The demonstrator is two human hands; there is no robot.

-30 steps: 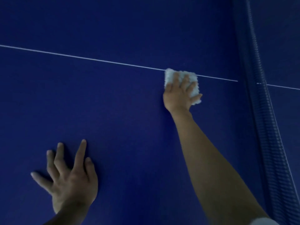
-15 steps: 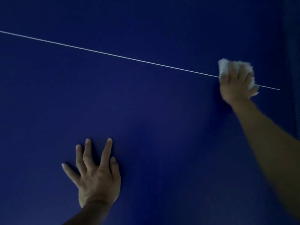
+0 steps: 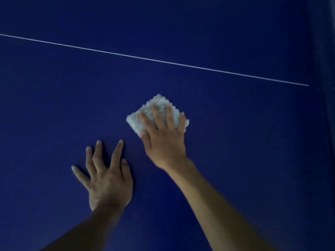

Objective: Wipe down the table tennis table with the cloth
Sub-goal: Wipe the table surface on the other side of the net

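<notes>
The dark blue table tennis table [image 3: 235, 142] fills the head view. A folded white cloth [image 3: 154, 109] lies flat on it near the middle. My right hand [image 3: 164, 138] presses down on the cloth with its fingers spread over it, covering the cloth's near half. My left hand [image 3: 107, 176] rests flat on the table surface with its fingers apart, just left of and nearer than the right hand, holding nothing.
A thin white line [image 3: 163, 60] crosses the table from upper left to right, beyond the cloth. The net [image 3: 324, 87] runs down the right edge of the view.
My right hand has slid the cloth from the white line near the net back toward me and leftward, close to my left hand. The left hand stays planted.
</notes>
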